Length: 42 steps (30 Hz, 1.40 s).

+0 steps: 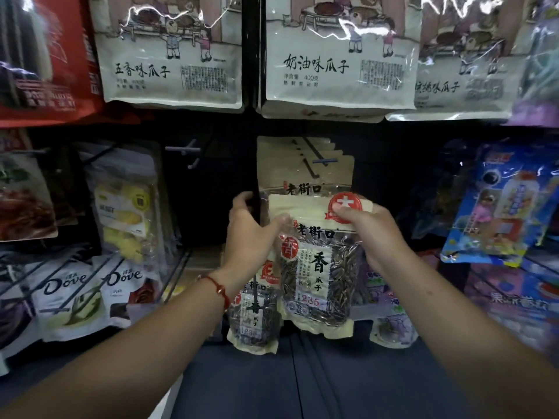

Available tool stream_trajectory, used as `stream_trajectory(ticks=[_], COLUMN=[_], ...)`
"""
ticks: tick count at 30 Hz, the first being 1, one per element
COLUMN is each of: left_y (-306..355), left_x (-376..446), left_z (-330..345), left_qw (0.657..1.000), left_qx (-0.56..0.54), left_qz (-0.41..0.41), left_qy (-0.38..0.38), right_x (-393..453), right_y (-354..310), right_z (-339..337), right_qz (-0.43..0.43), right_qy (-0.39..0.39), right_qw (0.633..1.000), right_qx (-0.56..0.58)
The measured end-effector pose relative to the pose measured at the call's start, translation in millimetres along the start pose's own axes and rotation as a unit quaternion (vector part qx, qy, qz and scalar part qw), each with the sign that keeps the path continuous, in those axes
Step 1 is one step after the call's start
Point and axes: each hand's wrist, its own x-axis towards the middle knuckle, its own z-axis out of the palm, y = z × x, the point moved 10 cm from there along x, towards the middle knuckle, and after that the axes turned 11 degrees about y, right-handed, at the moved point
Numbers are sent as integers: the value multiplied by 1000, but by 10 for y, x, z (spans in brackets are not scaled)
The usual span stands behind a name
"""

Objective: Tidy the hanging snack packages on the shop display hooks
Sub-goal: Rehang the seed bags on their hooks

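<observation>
1. Your right hand pinches the top right corner of the sunflower seed bag, thumb right on the red round badge.
2. Your left hand curls round that bag's top left edge, so both hands hold it up in front of the rack.
3. Just behind your grip, a stack of the same seed bags hangs on a display hook.
4. Below your left wrist another seed bag hangs on a lower hook.
5. Well off to the left of your grip are the Dove packs; above, the big cream seed bags.
</observation>
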Motion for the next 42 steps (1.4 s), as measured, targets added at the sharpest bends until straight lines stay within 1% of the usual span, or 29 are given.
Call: stream_trajectory(ticks=[2, 4, 6, 7, 9, 11, 14, 16, 18, 19, 20, 21, 23, 25, 27, 30, 33, 36, 39, 42], left_y=[0, -38, -162, -259, -474, -694, -802, -778, -653, -561, -523, -533, -699, -1043, -1351, -1674, -1881, -1981, -1960, -2015], left_x=[-236, -473, -682, -783, -928, -1003, -1036, -1058, -1110, -1159, -1231, -1315, -1471, -1591, -1677, -1660, -1493, -1357, -1271, -1186], left_z=[-169, -288, -363, -382, -415, -474, -528, -492, -460, -427, -369, -309, -254, -270, -350, -465, -514, -495, -430, -373], left_qw=[1000, 999, 995, 990, 977, 969, 970, 972, 976, 975, 970, 960, 941, 925, 913, 913, 920, 924, 925, 929], left_qx=[4, -10, -30, -43, -69, -72, -71, -81, -82, -83, -93, -109, -132, -132, -128, -127, -133, -140, -149, -155], left_qz=[20, 25, 0, -25, -82, -120, -112, -96, -54, -31, -31, -46, -100, -177, -245, -297, -318, -328, -325, -317], left_qy=[-8, -46, -100, -133, -184, -204, -203, -200, -193, -204, -225, -253, -296, -308, -299, -251, -187, -142, -125, -113], right_x=[-274, -542, -771, -869, -1005, -1092, -1173, -1216, -1279, -1307, -1310, -1297, -1285, -1341, -1453, -1508, -1447, -1354, -1248, -1143], right_y=[-20, 5, 119, 208, 428, 627, 704, 533, 245, 139, 107, 154, 458, 931, 1392, 1862, 2112, 2191, 2177, 2137], right_z=[-80, -91, -46, -19, 1, -9, -91, -195, -253, -252, -245, -229, -174, -86, 43, 235, 402, 495, 536, 556], right_qz=[-27, -39, -25, -10, 30, 59, 64, 26, -29, -43, -41, -23, 43, 134, 212, 249, 249, 239, 232, 228], right_qy=[5, -15, -48, -60, -65, -57, -45, -39, -49, -59, -69, -80, -91, -100, -108, -96, -68, -33, -3, 1], right_qw=[1000, 999, 998, 998, 997, 997, 997, 999, 998, 997, 997, 997, 995, 986, 970, 961, 964, 969, 973, 974], right_qx=[11, 13, 12, 10, 11, 12, 0, -16, -22, -20, -15, -7, -7, -20, -44, -68, -64, -57, -25, -8])
